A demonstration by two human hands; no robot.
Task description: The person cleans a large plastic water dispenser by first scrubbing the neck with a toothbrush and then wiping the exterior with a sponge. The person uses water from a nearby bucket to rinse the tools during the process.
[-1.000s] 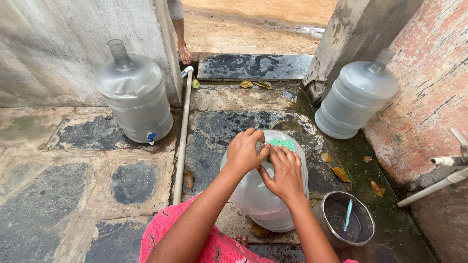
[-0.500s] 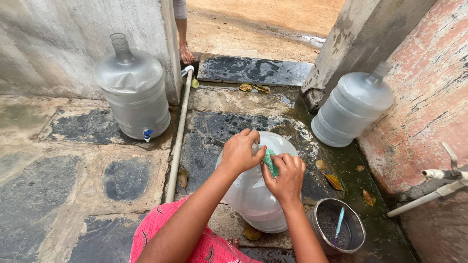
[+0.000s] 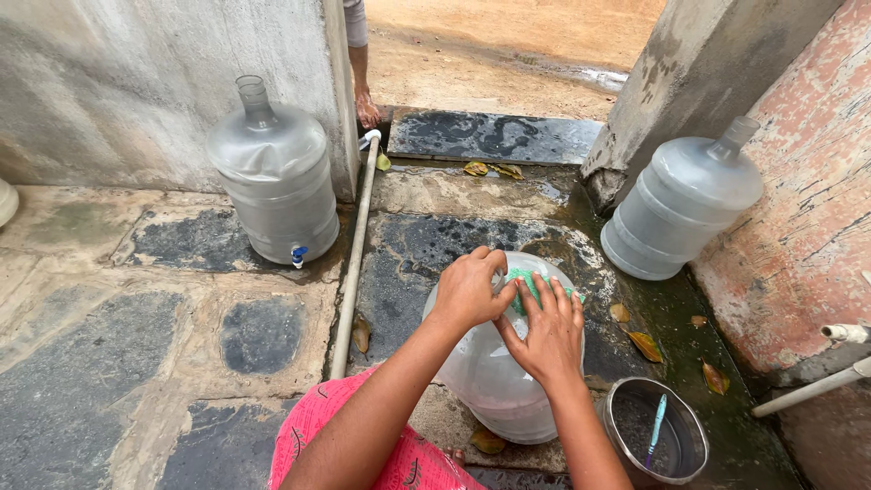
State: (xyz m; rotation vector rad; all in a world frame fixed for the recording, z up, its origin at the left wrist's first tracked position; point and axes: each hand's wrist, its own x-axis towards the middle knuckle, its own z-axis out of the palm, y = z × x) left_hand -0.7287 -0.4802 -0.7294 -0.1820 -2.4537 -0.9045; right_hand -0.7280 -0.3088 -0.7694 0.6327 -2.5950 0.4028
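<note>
Fingers of my right hand (image 3: 549, 331) clamp a green sponge (image 3: 528, 283) on the clear jug (image 3: 490, 381), left hand (image 3: 467, 289) gripping its top, metal bucket (image 3: 655, 442) beside.

Open stone floor (image 3: 136, 354) left of pipe (image 3: 352, 263); hemmed right by bucket (image 3: 655, 442), wall (image 3: 798, 236), far jug (image 3: 682, 201).

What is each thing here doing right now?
Middle jug: lying tilted, both hands on it.
Left hand: gripping the jug.
Right hand: pressing a green scrubber on it.
Left jug: upright, uncapped.
Right jug: leaning on the wall.
Metal pot: open, toothbrush inside.
</note>
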